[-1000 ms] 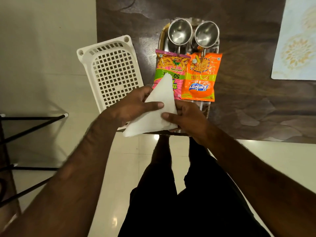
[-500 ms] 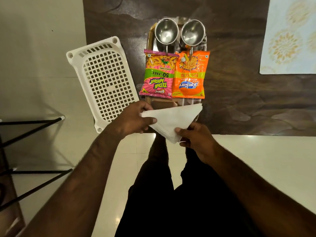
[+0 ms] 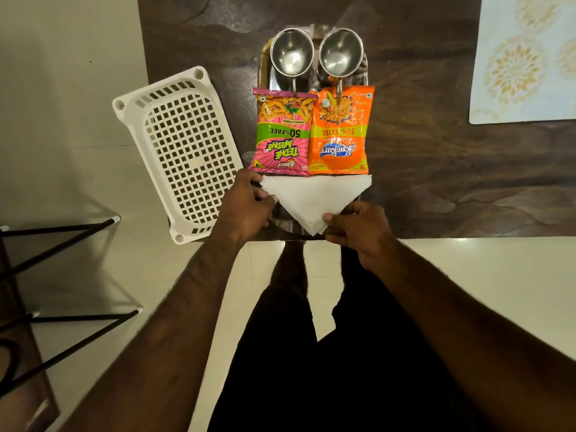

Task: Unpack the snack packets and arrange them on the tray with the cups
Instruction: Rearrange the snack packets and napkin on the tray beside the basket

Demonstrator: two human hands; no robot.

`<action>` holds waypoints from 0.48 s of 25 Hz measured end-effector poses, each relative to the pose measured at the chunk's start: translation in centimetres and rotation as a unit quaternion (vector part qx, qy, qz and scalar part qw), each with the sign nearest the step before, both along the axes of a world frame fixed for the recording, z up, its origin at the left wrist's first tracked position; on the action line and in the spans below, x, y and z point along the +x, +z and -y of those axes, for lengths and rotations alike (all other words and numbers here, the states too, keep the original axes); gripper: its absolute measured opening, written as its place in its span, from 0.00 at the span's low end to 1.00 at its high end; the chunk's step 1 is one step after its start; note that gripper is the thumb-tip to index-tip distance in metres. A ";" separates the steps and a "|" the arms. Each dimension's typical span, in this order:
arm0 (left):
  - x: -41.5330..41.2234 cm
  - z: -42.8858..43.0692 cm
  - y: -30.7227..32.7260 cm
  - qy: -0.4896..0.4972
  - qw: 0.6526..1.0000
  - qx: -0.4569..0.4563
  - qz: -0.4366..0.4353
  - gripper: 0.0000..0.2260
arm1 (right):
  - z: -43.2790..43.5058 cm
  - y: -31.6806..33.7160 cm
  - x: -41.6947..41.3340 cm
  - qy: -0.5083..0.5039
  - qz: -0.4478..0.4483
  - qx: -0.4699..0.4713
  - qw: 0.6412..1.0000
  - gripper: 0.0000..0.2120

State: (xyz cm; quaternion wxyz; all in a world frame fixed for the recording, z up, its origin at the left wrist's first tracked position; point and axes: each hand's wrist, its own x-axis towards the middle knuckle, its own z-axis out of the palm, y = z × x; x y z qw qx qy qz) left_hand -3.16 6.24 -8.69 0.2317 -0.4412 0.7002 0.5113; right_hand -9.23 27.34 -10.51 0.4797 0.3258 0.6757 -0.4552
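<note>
Head view: a steel tray [image 3: 265, 70] lies on the dark table [image 3: 436, 169], its long axis running away from the person. Two steel cups [image 3: 291, 54] stand at its far end. The pink packet [image 3: 282, 134] and orange packet [image 3: 339, 132] lie flat side by side, touching, lengthwise along the tray, tops toward the cups. A folded white napkin [image 3: 314, 198] lies at the near end, its apex pointing at the person. The left hand [image 3: 246, 207] pinches its left corner; the right hand [image 3: 358, 229] pinches the apex. A white basket [image 3: 184, 151] sits left of the tray.
</note>
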 end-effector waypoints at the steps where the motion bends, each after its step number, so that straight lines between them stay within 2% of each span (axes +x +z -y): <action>1: -0.1 0.1 0.0 -0.011 1.000 -0.003 0.004 0.17 | 0.1 0.0 -0.1 0.005 0.000 0.004 1.000 0.08; 3: -0.2 0.1 -0.1 -0.018 1.000 -0.006 0.010 0.15 | 0.2 -0.1 -0.3 0.026 0.007 0.007 1.000 0.08; 7: -0.4 0.3 -0.2 0.002 0.999 -0.031 0.023 0.10 | 0.7 -0.1 -0.1 0.056 0.027 0.011 0.998 0.16; 12: -0.6 0.6 0.3 -0.003 0.999 -0.036 0.026 0.05 | 0.9 0.0 -0.5 0.078 0.031 0.027 0.996 0.13</action>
